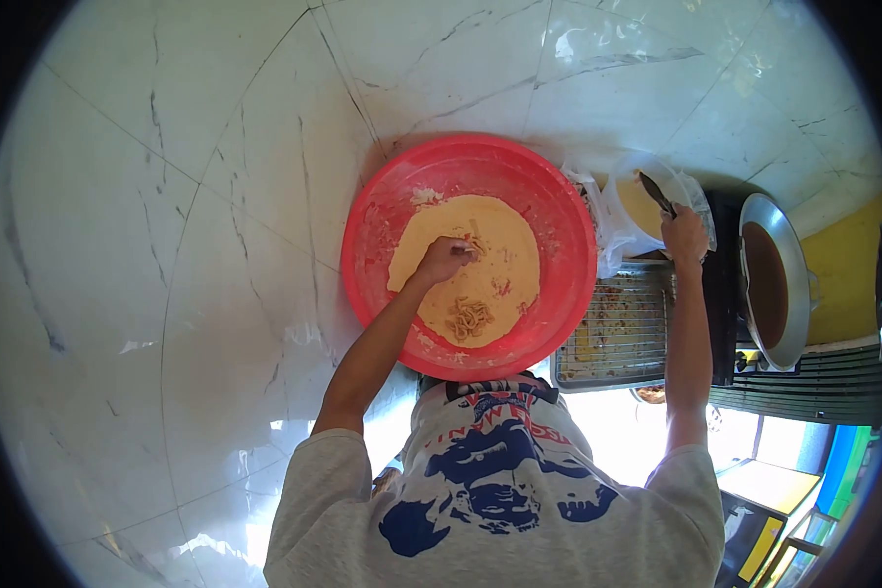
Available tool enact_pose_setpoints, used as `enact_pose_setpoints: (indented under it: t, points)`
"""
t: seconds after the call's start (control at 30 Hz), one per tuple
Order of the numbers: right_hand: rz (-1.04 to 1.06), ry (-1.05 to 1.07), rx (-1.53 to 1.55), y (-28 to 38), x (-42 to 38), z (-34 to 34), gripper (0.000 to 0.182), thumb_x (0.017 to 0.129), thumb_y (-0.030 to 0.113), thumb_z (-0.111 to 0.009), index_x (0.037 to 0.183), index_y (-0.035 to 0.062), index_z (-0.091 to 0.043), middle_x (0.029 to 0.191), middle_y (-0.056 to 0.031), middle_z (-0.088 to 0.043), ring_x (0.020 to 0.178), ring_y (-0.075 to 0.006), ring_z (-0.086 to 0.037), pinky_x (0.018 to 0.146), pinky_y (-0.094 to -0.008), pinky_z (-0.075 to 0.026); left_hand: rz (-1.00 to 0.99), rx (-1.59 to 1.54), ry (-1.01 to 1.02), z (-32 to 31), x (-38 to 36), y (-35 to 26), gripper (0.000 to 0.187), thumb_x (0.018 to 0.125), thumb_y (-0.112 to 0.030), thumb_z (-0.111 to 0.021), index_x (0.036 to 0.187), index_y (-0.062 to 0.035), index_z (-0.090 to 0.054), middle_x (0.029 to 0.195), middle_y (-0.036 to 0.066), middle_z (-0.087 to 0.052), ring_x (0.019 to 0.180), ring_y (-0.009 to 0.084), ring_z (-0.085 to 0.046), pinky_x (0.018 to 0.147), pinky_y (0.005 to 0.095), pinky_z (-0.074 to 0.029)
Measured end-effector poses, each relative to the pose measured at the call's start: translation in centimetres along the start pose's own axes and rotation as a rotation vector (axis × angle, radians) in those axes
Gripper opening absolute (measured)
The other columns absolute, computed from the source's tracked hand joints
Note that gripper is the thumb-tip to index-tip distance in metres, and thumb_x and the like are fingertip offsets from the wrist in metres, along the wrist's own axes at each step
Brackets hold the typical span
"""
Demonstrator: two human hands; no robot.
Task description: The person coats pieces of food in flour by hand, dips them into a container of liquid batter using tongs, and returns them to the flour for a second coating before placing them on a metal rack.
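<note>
A large red basin point(363, 225) in front of me holds a broad bed of pale yellow flour point(431, 230). Over the flour, my left hand point(447, 259) has its fingers pinched together; what they hold, if anything, is too small to make out. A small heap of coated strips point(470, 318) lies in the flour near the basin's front side, and a few reddish patches show through. My right hand point(685, 235) is wrapped round the handle of a black utensil point(657, 194), whose end reaches over a clear tub of pale yellow batter point(638, 209).
A metal tray with a wire rack point(617, 328), scattered with crumbs, sits right of the basin. Farther right, a wide pan of brown liquid point(764, 284) stands on a dark stove point(722, 323). Plastic bags point(612, 245) surround the tub. White marble-look tiles point(235, 196) lie behind and left.
</note>
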State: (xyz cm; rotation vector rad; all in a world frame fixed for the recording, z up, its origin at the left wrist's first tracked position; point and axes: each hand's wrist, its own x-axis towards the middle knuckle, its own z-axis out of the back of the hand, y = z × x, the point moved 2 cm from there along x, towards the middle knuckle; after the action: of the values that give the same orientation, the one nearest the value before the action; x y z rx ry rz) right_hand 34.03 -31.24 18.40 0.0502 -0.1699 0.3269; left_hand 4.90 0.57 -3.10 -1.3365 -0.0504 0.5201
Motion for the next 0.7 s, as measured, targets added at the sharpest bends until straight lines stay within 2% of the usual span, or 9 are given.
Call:
enact_pose_setpoints:
  t: [0.2, 0.3, 0.4, 0.47, 0.57, 0.67, 0.7]
  points:
    - [-0.056, -0.102, 0.113, 0.1, -0.1, 0.6, 0.036, 0.085, 0.036, -0.063, 0.117, 0.0197, -0.066, 0.101, -0.0180, -0.069, 0.096, -0.0387, -0.065, 0.082, -0.0495, -0.052, -0.035, -0.030, -0.062, 0.3, -0.6, -0.5, 0.030, 0.083, -0.020, -0.072, 0.104, 0.0011, -0.070, 0.091, 0.011, -0.072, 0.083, 0.0155, -0.068, 0.078, 0.0286, -0.052]
    - [0.015, 0.072, -0.060, -0.2, 0.0, 0.3, 0.034, 0.085, 0.035, -0.062, 0.115, 0.0188, -0.067, 0.103, -0.0176, -0.068, 0.097, -0.0385, -0.065, 0.082, -0.0494, -0.052, -0.042, -0.064, -0.066, 0.1, -0.3, -0.9, 0.028, 0.083, -0.019, -0.072, 0.103, 0.0012, -0.070, 0.090, 0.010, -0.072, 0.082, 0.0156, -0.068, 0.077, 0.0287, -0.052]
    - [-0.041, 0.008, 0.002, 0.1, -0.7, 0.5, 0.033, 0.085, 0.035, -0.063, 0.113, 0.0182, -0.067, 0.103, -0.0172, -0.068, 0.097, -0.0388, -0.065, 0.083, -0.0492, -0.052, -0.057, -0.162, -0.061, 0.4, -0.4, -1.3, 0.027, 0.083, -0.019, -0.072, 0.100, 0.0017, -0.070, 0.088, 0.010, -0.072, 0.082, 0.0164, -0.068, 0.076, 0.0292, -0.052]
    - [-0.011, 0.061, -0.025, 0.0, -0.5, -0.2, 0.032, 0.085, 0.035, -0.063, 0.112, 0.0176, -0.068, 0.103, -0.0174, -0.068, 0.097, -0.0391, -0.065, 0.082, -0.0497, -0.052, -0.060, -0.201, -0.078, 0.2, -0.8, -1.3, 0.026, 0.082, -0.018, -0.072, 0.099, 0.0016, -0.070, 0.088, 0.011, -0.072, 0.082, 0.0184, -0.069, 0.076, 0.0304, -0.052]
    - [-0.018, 0.029, -0.012, 0.1, -0.8, 0.7, 0.032, 0.084, 0.034, -0.063, 0.111, 0.0173, -0.068, 0.101, -0.0178, -0.069, 0.095, -0.0395, -0.065, 0.081, -0.0499, -0.052, -0.031, 0.325, -0.121, 0.5, -2.3, -4.1, 0.026, 0.082, -0.018, -0.071, 0.100, 0.0000, -0.069, 0.091, 0.013, -0.072, 0.083, 0.0221, -0.070, 0.077, 0.0328, -0.053]
    - [0.013, -0.075, 0.079, 0.9, -1.3, 1.7, 0.033, 0.084, 0.035, -0.063, 0.111, 0.0168, -0.068, 0.096, -0.0183, -0.069, 0.093, -0.0397, -0.066, 0.080, -0.0494, -0.052, -0.021, 0.365, -0.172, 0.1, -2.7, -4.4, 0.027, 0.082, -0.019, -0.071, 0.102, -0.0022, -0.069, 0.091, 0.015, -0.071, 0.084, 0.0248, -0.070, 0.078, 0.0350, -0.053]
    - [0.026, -0.118, 0.115, 1.0, -1.5, 2.1, 0.033, 0.084, 0.036, -0.063, 0.111, 0.0165, -0.069, 0.094, -0.0185, -0.069, 0.092, -0.0398, -0.066, 0.079, -0.0491, -0.052, -0.031, 0.330, -0.182, 0.0, -2.5, -4.1, 0.025, 0.082, -0.018, -0.071, 0.101, -0.0021, -0.069, 0.088, 0.013, -0.071, 0.082, 0.0222, -0.069, 0.077, 0.0334, -0.052]
